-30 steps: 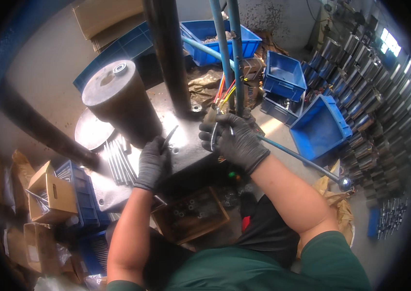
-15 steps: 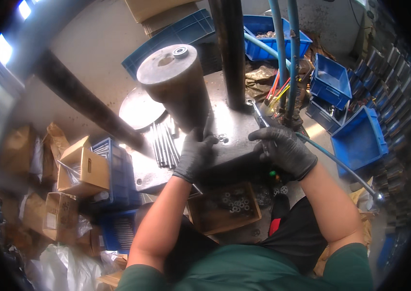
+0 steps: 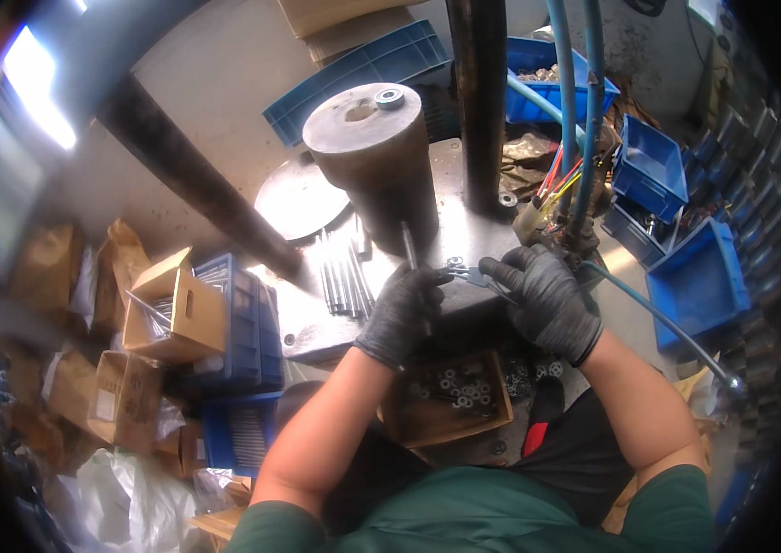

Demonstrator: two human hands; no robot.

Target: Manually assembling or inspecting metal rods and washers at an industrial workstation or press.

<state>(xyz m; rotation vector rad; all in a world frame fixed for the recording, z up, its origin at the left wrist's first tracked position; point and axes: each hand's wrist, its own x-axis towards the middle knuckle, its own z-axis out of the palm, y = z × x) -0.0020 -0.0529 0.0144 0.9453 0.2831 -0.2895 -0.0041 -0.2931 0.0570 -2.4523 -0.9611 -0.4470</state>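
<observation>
My left hand point(image 3: 398, 313), in a dark glove, is closed around a slim metal rod point(image 3: 408, 241) that stands nearly upright, its upper end above the fist. My gloved right hand point(image 3: 543, 300) grips metal pliers point(image 3: 476, 276). Their jaws point left and reach the fingertips of the left hand; whether they pinch anything is too small to tell. Just behind the jaws, small metal rings point(image 3: 455, 263) lie on the steel table point(image 3: 303, 318). To the left, several similar rods point(image 3: 343, 276) lie in a bundle. Beyond them stands a thick metal cylinder point(image 3: 367, 152) with a bearing point(image 3: 390, 98) on top.
Below the table edge, a wooden box point(image 3: 395, 419) holds several bearings. Dark columns point(image 3: 478, 111) rise from the table. A cardboard box point(image 3: 192, 313) and blue crate point(image 3: 252, 323) stand left. Blue bins point(image 3: 699, 286), hoses point(image 3: 593, 92) and a thin bar point(image 3: 676, 336) are right.
The pliers have swung from pointing away to pointing left, and their jaws have come to my left hand. The rod now shows upright in my left hand. The whole view has shifted slightly.
</observation>
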